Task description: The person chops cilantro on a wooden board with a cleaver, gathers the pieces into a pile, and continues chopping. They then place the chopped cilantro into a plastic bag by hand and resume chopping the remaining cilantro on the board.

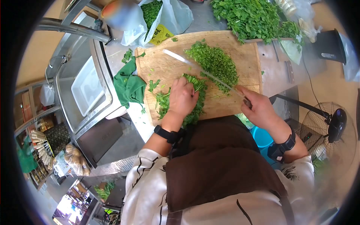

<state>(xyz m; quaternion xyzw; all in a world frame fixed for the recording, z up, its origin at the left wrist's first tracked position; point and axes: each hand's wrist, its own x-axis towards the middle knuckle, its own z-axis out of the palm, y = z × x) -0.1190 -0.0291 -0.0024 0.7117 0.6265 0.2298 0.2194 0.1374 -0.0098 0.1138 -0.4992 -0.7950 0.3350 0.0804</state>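
My left hand [182,96] is closed over a bunch of leafy green herbs [164,103] on the wooden cutting board [165,67], pressing it down with curled fingers. In my right hand [258,106] is the handle of a long knife [215,78]. Its blade slants up and left across the board, between the bunch and a pile of finely chopped herbs [213,62]. Loose leaves lie near the board's left side. My palm hides part of the bunch.
A green cloth [129,84] lies at the board's left edge, beside a metal sink [80,93]. Behind the board are a plastic bag [176,18] of greens and a large heap of leafy herbs [247,18]. A fan [333,123] and a blue bucket [262,138] are at right.
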